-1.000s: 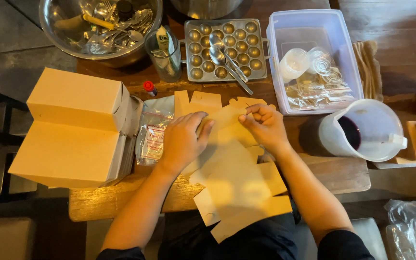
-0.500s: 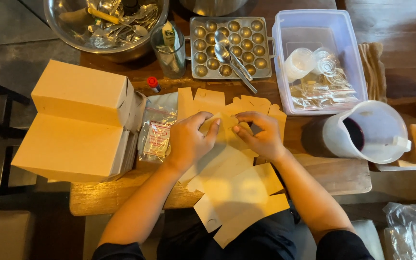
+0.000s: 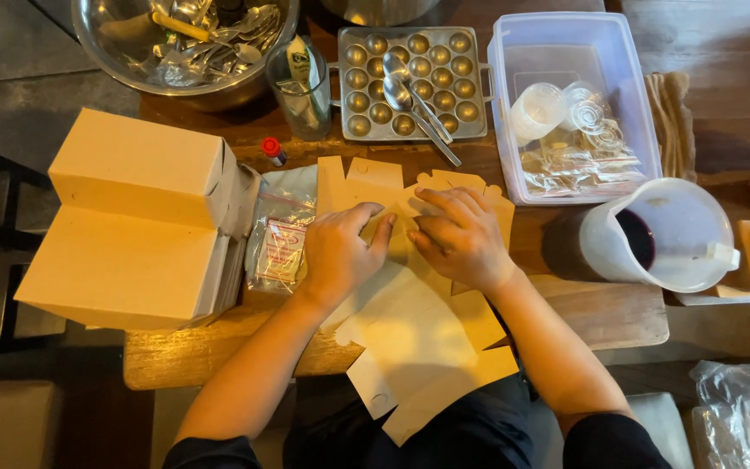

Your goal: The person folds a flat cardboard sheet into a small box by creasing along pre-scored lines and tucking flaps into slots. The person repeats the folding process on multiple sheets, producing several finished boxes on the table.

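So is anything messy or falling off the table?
Yes, a bit. The flat cardboard sheets under the left hand and right hand stick out past the table's near edge, unsupported. Nothing looks spilled; the jug of dark liquid stands upright.

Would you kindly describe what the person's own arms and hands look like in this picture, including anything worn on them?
Both arms are bare from the upper arm down. Short dark sleeves show only at the bottom edge of the head view, near the shoulders. The left hand and the right hand are bare: no gloves, and no rings, watch or bracelets can be seen on the fingers or wrists. The fingernails look short and unpainted.
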